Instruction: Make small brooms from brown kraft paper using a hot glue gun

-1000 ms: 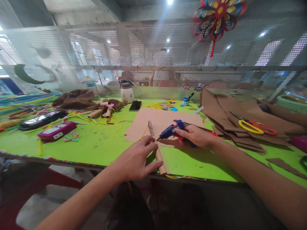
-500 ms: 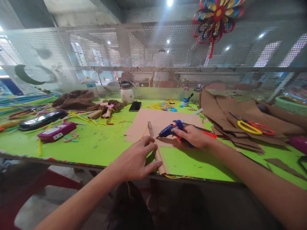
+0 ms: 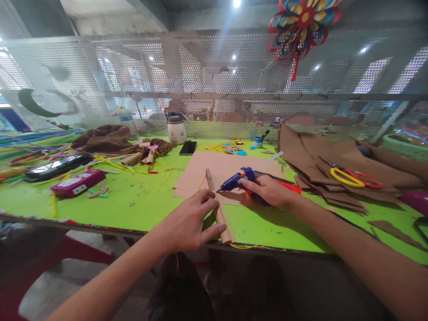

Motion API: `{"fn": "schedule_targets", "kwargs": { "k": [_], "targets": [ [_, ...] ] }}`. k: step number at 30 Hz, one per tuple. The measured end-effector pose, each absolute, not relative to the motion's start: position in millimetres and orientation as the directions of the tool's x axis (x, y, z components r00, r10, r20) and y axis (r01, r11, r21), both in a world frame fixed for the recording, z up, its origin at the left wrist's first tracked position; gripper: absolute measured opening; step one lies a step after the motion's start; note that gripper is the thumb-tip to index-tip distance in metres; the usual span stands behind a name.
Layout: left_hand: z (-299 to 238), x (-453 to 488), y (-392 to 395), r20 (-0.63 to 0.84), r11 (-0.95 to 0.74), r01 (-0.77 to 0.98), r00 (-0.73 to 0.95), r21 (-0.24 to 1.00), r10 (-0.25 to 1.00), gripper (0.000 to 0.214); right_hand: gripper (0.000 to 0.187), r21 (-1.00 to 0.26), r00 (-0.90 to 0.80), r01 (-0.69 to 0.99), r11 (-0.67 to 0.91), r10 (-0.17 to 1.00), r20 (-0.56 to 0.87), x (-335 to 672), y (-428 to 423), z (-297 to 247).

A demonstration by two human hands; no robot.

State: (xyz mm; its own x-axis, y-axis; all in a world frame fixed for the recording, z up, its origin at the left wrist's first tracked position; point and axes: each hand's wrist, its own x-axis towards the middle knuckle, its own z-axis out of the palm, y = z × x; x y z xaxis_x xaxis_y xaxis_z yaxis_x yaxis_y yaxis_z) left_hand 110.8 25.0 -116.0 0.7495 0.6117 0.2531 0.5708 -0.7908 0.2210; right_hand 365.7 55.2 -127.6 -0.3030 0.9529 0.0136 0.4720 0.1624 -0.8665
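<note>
My left hand (image 3: 197, 218) presses a narrow brown paper roll (image 3: 221, 218) to the table at its front edge, fingertips on top and thumb at the near end. Along the roll's right side runs a flat strip of paper, and a thin yellow string shows at both ends. In my right hand (image 3: 269, 191) is a blue glue gun (image 3: 232, 182), with a clear glue stick (image 3: 274, 156) out of its back. Its nozzle points left, at or just beside the roll; contact is hard to tell. Brown paper sheets (image 3: 197, 167) lie flat beneath.
Stacked brown paper (image 3: 337, 156) fills the right side, with yellow-and-red-handled scissors (image 3: 354, 177) on it. To the left are a purple box (image 3: 79, 183) and small paper rolls (image 3: 132, 158). A phone (image 3: 188, 148), white jar (image 3: 176, 129) and blue pot (image 3: 258, 142) stand behind.
</note>
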Motion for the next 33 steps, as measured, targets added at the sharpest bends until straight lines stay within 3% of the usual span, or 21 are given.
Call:
{"fn": "schedule_targets", "kwargs": {
  "k": [33],
  "targets": [
    [-117.7, 111.1, 27.4, 0.236, -0.782, 0.582, 0.746, 0.221, 0.622, 0.042, 0.054, -0.863, -0.336, 0.473, 0.176, 0.942, 0.008, 372.0, 53.7, -126.8]
  ]
}}
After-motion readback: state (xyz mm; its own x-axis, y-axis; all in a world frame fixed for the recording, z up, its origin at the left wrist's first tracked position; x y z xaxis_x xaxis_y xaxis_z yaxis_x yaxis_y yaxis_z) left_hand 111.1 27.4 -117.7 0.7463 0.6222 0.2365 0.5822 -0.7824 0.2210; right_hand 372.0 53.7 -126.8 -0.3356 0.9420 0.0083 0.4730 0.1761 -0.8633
